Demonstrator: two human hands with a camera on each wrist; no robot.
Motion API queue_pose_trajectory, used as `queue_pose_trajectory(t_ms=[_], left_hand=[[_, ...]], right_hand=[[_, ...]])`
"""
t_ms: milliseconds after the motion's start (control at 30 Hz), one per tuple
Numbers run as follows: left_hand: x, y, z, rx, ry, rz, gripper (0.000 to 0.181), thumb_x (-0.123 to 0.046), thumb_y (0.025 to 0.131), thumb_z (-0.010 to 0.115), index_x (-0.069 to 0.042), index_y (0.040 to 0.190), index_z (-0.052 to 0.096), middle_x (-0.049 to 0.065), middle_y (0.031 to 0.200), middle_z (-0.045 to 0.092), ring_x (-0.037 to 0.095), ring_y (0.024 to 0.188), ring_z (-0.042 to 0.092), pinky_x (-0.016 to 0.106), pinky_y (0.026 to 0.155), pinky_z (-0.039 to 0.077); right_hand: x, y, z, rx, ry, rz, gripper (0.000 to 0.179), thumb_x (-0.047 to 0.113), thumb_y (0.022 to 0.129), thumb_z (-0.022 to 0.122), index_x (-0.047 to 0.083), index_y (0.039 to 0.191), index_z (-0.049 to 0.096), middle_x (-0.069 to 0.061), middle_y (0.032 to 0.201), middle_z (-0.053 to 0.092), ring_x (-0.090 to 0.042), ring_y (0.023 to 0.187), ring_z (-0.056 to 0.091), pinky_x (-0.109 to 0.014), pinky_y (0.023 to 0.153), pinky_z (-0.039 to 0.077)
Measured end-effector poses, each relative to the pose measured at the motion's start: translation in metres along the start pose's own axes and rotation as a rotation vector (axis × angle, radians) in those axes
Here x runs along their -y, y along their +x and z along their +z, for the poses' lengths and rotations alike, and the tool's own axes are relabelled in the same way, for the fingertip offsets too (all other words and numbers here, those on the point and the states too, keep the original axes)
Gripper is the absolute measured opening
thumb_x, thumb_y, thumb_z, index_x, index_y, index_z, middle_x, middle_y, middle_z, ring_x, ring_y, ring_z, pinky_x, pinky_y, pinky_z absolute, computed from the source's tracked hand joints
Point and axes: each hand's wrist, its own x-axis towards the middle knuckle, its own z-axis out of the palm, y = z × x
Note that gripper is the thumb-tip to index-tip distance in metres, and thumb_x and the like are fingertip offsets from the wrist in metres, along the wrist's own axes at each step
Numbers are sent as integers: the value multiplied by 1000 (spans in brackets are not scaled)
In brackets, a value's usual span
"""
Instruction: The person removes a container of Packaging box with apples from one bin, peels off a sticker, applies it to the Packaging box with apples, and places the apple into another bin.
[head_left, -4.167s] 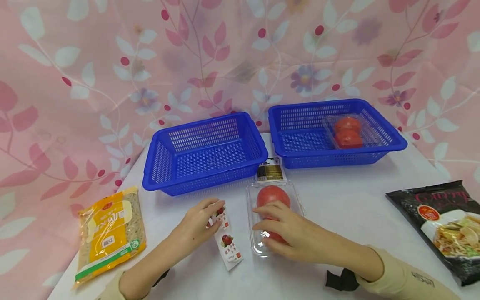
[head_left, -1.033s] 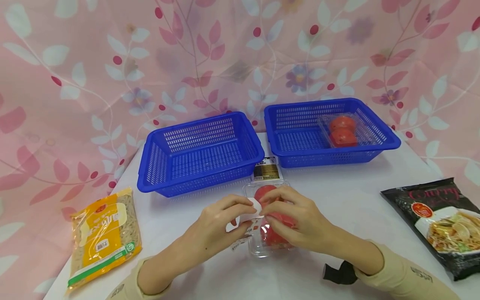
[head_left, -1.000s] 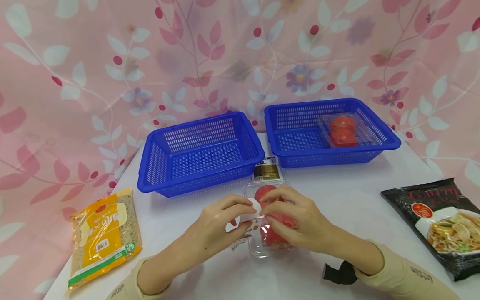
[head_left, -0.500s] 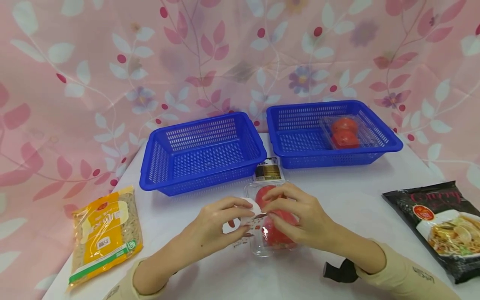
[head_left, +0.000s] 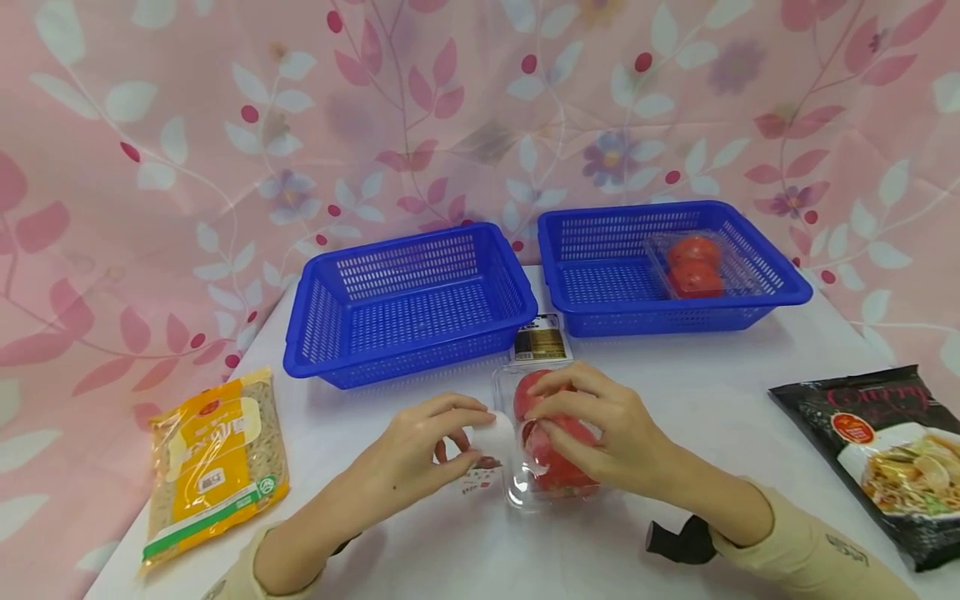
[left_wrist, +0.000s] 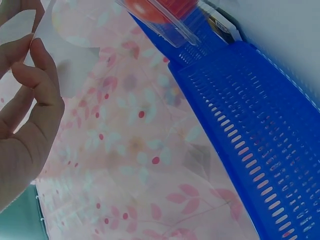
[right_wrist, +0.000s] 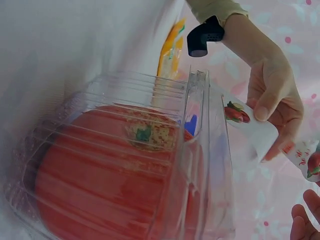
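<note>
In the head view my left hand (head_left: 431, 442) pinches a strip of white backing paper (head_left: 492, 437) that curls upward, its lower end printed with red fruit. My right hand (head_left: 596, 421) pinches a small printed sticker between thumb and fingers, above a clear plastic box (head_left: 517, 492) of red tomatoes (head_left: 558, 467). In the right wrist view that sticker (right_wrist: 302, 156) stands apart from the strip (right_wrist: 252, 132), by the right fingertips at the lower right. The box's lid edge shows close in front. White paper (left_wrist: 80, 70) also appears in the left wrist view.
Two blue baskets stand at the back, the left one (head_left: 420, 367) bare inside, the right one (head_left: 675, 321) holding another tomato box (head_left: 697, 262). A dark-labelled packet (head_left: 542, 339) lies behind the near box. A yellow noodle bag (head_left: 217, 467) lies left, a black curry bag (head_left: 885, 450) right.
The strip, earlier flat on the table, is now lifted and bent in my left hand. The sticker has come away in my right hand, and the left hand has drawn left.
</note>
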Motion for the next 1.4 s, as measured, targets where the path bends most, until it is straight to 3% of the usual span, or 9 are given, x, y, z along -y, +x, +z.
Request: queue_pose_trajectory(t_ms=[200,400,667,900,1167,1400], left_hand=[[11,-1,-4,19,19,-112,35,-2,74,73,-7,108,64,3,108,61,5,72,61,16,56,48],[26,-7,-6,44,9,-171,33,-1,75,72,-8,107,65,4,107,61,5,73,62,18,56,49],[53,-9,-10,98,-25,-333,31,-5,76,72,-12,106,65,3,108,62,3,71,61,19,62,51],[66,-12,-8,159,-61,-437,29,-8,77,71,-13,105,66,4,110,62,5,73,61,20,60,50],[77,-14,2,160,81,-559,29,-6,75,72,-10,103,67,7,110,60,10,72,60,20,57,49],[85,-18,11,142,216,-526,31,-1,70,75,-4,100,67,9,103,60,9,64,50,19,55,44]], right_hand=[[0,0,-4,-10,2,31,28,-6,71,67,13,92,68,-5,101,60,-17,99,55,-24,83,48],[-1,-1,-7,-3,-11,76,28,-5,71,69,14,91,69,-3,101,61,-15,98,54,-27,78,51],[-9,-1,-8,24,-26,81,30,-5,71,72,16,91,70,1,99,62,-12,94,52,-24,73,50],[-15,-2,-10,8,-72,81,25,-4,72,72,14,89,69,0,97,62,-15,92,53,-24,75,50],[-23,-5,-12,17,-123,142,20,-2,72,72,15,82,68,4,95,62,-13,92,52,-27,73,50],[-31,-7,-15,25,-186,182,16,3,72,74,16,78,68,3,96,62,-13,94,50,-32,74,49]])
